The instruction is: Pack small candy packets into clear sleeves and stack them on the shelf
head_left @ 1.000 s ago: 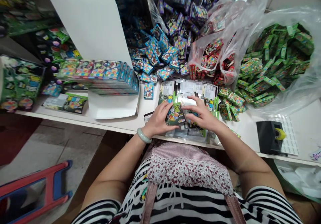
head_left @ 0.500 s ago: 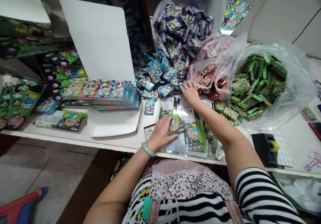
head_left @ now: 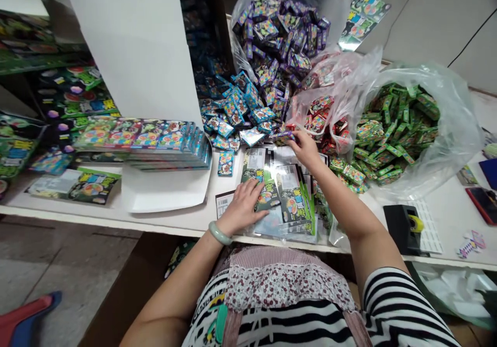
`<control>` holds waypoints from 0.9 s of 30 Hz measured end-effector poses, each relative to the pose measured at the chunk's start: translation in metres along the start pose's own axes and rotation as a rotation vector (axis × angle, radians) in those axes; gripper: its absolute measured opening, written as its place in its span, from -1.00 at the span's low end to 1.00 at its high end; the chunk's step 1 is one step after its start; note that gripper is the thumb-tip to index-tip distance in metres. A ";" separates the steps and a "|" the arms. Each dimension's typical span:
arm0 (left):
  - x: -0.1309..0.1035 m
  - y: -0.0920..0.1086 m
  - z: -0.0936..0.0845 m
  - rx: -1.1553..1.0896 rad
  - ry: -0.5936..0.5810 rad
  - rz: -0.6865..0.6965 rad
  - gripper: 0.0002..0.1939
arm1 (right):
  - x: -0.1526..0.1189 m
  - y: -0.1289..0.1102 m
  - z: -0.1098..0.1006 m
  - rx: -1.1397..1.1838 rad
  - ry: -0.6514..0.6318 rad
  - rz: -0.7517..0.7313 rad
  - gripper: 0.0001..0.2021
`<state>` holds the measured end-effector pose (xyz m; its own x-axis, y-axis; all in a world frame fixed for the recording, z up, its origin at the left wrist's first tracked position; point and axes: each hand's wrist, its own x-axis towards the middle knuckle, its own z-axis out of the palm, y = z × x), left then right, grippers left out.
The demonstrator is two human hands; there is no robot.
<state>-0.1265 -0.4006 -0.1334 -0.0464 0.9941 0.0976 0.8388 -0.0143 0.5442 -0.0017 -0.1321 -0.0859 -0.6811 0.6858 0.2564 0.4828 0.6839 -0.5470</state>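
Left hand [head_left: 245,202] rests flat, fingers rather wide, on black packet [head_left: 269,198] above flat sleeves [head_left: 293,202]. Right hand [head_left: 306,147] is narrow, pinching purple box [head_left: 282,136] near blue pile [head_left: 236,106]. White carton [head_left: 135,41] on table [head_left: 186,218] already carries neat rows [head_left: 149,133]. Blue pile, purple pile [head_left: 287,31], red pile [head_left: 320,113] and green pile [head_left: 396,124] lie unsorted, so much seems left. Sleeve contents: cannot tell.

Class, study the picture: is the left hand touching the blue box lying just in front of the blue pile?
Apart. The head view shows a strip of bare table between the fingers of the left hand and the blue box.
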 end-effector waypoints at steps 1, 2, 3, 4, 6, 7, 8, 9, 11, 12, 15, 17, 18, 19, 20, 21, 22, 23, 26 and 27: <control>0.000 0.000 -0.002 0.001 0.006 0.009 -0.19 | -0.014 0.004 -0.004 0.142 0.008 0.033 -0.69; 0.000 -0.001 -0.005 0.003 0.014 0.022 -0.19 | -0.029 0.009 -0.008 0.268 0.008 0.042 -0.68; -0.001 -0.001 -0.008 0.002 0.025 0.036 -0.18 | -0.043 0.014 -0.013 0.363 0.001 0.025 -0.69; -0.001 -0.001 -0.013 -0.001 0.038 0.052 -0.17 | -0.055 0.020 -0.018 0.425 -0.018 -0.010 -0.71; -0.002 -0.001 -0.023 -0.018 0.065 0.077 -0.16 | -0.075 0.033 -0.029 0.466 -0.106 -0.073 -0.80; -0.002 -0.001 -0.028 -0.031 0.076 0.085 -0.16 | -0.083 0.039 -0.035 0.459 -0.179 -0.083 -0.84; -0.002 -0.001 -0.032 -0.042 0.082 0.090 -0.17 | -0.088 0.045 -0.041 0.437 -0.255 -0.079 -0.85; -0.002 0.000 -0.036 -0.048 0.085 0.092 -0.18 | -0.092 0.049 -0.046 0.399 -0.312 -0.065 -0.82; -0.003 0.003 -0.041 -0.039 0.088 0.084 -0.18 | -0.099 0.053 -0.055 0.270 -0.314 -0.030 -0.72; -0.003 0.004 -0.042 -0.026 0.095 0.076 -0.15 | -0.103 0.051 -0.058 0.189 -0.258 -0.012 -0.67; -0.003 0.007 -0.040 0.006 0.172 0.040 -0.03 | -0.120 0.028 -0.057 -0.024 -0.079 0.055 -0.67; -0.002 0.009 -0.038 0.015 0.232 0.027 0.00 | -0.135 0.003 -0.048 -0.129 -0.071 0.107 -0.56; -0.001 0.009 -0.037 0.020 0.249 0.026 -0.01 | -0.141 -0.009 -0.040 -0.176 -0.084 0.129 -0.44; 0.000 0.009 -0.036 0.024 0.254 0.026 -0.03 | -0.146 -0.020 -0.032 -0.215 -0.093 0.149 -0.34; 0.001 0.010 -0.035 0.029 0.248 0.030 -0.03 | -0.149 -0.029 -0.023 -0.246 -0.097 0.166 -0.28; 0.002 0.010 -0.034 0.032 0.237 0.034 -0.04 | -0.151 -0.035 -0.015 -0.265 -0.095 0.185 -0.28; 0.002 0.010 -0.035 0.035 0.225 0.038 -0.04 | -0.151 -0.037 -0.008 -0.274 -0.090 0.205 -0.30; 0.001 0.011 -0.035 0.038 0.216 0.042 -0.04 | -0.150 -0.038 -0.003 -0.271 -0.085 0.224 -0.34; -0.003 0.011 -0.038 0.053 0.210 0.051 -0.04 | -0.147 -0.031 -0.007 -0.184 -0.046 0.212 -0.40; -0.004 0.011 -0.039 0.054 0.208 0.049 -0.04 | -0.147 -0.029 -0.013 -0.132 -0.012 0.160 -0.39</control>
<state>-0.1386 -0.4091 -0.0956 -0.1114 0.9488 0.2957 0.8705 -0.0503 0.4895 0.0915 -0.2490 -0.0968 -0.5956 0.7862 0.1647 0.6530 0.5933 -0.4707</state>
